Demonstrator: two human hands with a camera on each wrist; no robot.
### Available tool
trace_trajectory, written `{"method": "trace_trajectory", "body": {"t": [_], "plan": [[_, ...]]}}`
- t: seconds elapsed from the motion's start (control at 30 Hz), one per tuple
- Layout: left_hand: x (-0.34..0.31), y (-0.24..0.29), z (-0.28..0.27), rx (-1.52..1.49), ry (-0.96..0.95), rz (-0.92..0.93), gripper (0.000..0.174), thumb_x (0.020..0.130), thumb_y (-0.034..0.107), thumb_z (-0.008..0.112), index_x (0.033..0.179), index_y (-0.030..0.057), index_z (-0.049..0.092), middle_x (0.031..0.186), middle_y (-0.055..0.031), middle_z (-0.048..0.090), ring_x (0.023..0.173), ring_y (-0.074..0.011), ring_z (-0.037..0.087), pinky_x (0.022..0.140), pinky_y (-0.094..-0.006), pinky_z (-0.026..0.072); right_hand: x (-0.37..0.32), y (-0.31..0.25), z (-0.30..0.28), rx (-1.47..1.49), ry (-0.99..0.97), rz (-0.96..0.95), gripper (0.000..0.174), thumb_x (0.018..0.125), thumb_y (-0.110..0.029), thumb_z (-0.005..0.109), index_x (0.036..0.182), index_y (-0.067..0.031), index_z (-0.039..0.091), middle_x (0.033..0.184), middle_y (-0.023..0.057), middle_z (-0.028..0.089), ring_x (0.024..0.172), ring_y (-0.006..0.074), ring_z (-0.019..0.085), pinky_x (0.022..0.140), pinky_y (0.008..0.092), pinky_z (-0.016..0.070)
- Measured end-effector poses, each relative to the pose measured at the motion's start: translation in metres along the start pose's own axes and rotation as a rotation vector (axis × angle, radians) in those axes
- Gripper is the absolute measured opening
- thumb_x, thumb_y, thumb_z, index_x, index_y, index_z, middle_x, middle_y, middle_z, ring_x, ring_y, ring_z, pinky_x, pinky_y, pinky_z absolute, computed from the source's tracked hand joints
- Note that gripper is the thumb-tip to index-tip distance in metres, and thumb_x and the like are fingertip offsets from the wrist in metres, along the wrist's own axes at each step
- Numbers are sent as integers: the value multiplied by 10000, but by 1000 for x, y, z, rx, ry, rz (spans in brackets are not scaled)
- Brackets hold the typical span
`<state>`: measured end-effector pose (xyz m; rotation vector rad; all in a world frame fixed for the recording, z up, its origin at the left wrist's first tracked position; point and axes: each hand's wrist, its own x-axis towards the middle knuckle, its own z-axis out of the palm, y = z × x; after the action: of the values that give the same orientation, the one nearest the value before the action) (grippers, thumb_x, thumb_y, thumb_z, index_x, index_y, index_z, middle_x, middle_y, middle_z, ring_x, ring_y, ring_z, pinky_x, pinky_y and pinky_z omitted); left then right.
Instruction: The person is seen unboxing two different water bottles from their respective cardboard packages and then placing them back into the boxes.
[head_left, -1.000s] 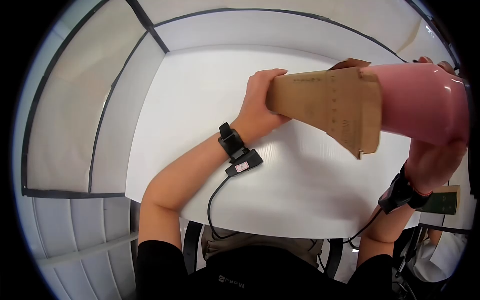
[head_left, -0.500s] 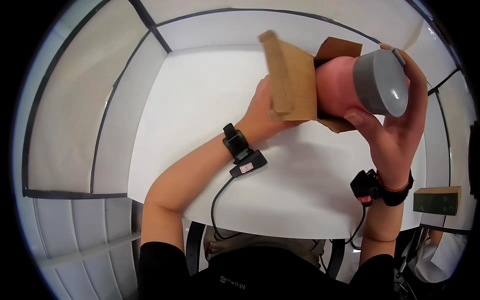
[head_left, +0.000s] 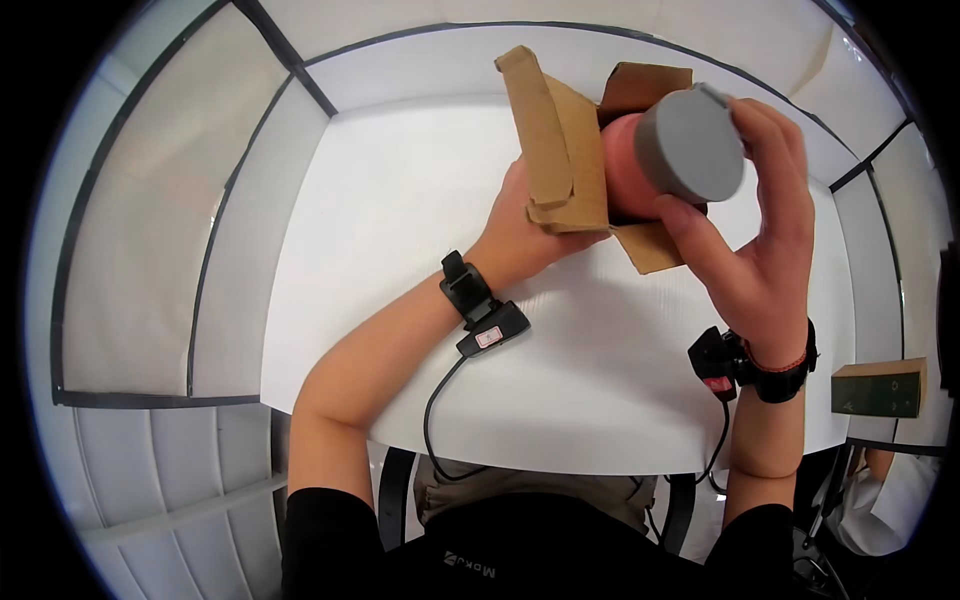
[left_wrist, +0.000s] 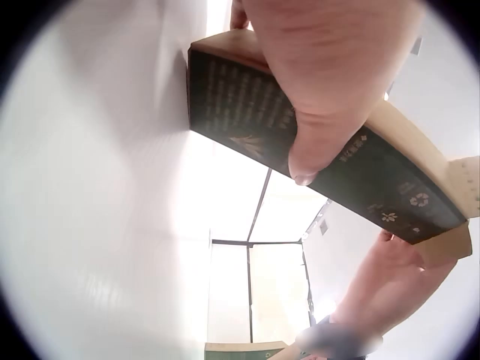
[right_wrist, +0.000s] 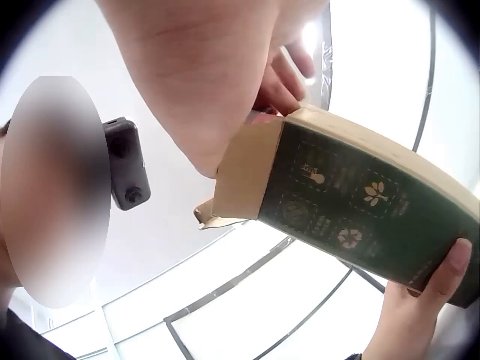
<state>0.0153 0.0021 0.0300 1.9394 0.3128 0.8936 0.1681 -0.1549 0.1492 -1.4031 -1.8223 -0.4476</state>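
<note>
A cardboard box [head_left: 580,150] with its flaps spread is tilted above the table, its mouth facing right. My left hand [head_left: 525,225] grips it from below and behind; the left wrist view shows the thumb on the box's green printed side [left_wrist: 247,112]. Partly inside the mouth sits a pink bottle [head_left: 625,165] with a grey lid [head_left: 695,145]. My right hand [head_left: 755,230] holds the lid end, thumb below and fingers at the far side. In the right wrist view the box's green side [right_wrist: 352,202] hides most of the bottle.
The white table [head_left: 380,200] has raised white panels with black edging around it. A green box [head_left: 880,390] stands at the right beyond the table edge. Cables run from both wrist cameras toward my lap. Part of another person shows at lower right.
The bottle, fully pink at the right a second ago, has turned lid toward me and gone deeper into the box. My right hand has moved left with it, and the box's mouth has tilted up.
</note>
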Motion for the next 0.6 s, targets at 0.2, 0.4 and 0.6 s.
{"method": "trace_trajectory", "body": {"t": [0.2,0.4,0.6], "plan": [[-1,-11,0,-50,-20,2,751,695,215,904,1329,86,520,1282,-110,584,1187,-313,557,1016,-429,464,0,1,1,66,-90,156,481,873,-303,687,1203,39,620,1304,162,571,1142,276,563,951,353,439],[-13,-10,-4,-80,-124,-165,813,704,276,910,1375,67,502,1293,-107,605,1212,-253,562,1049,-383,441,2,-2,0,181,-43,255,429,938,-290,633,1225,29,623,1318,149,579,1100,238,573,874,323,439],[-14,2,-6,-192,-229,-266,795,715,231,897,1388,51,513,1257,-79,647,1140,-207,590,1016,-371,464,1,0,0,118,-120,202,369,929,-236,605,1244,-50,651,1330,122,582,1091,218,579,849,308,444]]}}
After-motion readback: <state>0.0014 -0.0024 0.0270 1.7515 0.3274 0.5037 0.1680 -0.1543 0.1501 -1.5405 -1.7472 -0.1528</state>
